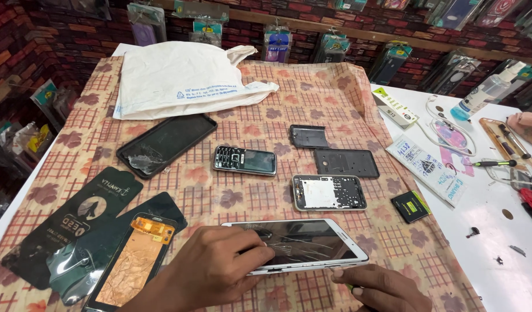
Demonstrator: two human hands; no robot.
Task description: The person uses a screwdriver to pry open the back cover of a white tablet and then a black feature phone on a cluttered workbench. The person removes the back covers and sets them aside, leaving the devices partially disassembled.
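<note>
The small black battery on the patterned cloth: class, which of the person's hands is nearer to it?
Right. The right hand lies below the battery, slightly to its left; the left hand rests on the cracked white phone, much farther left.
</note>
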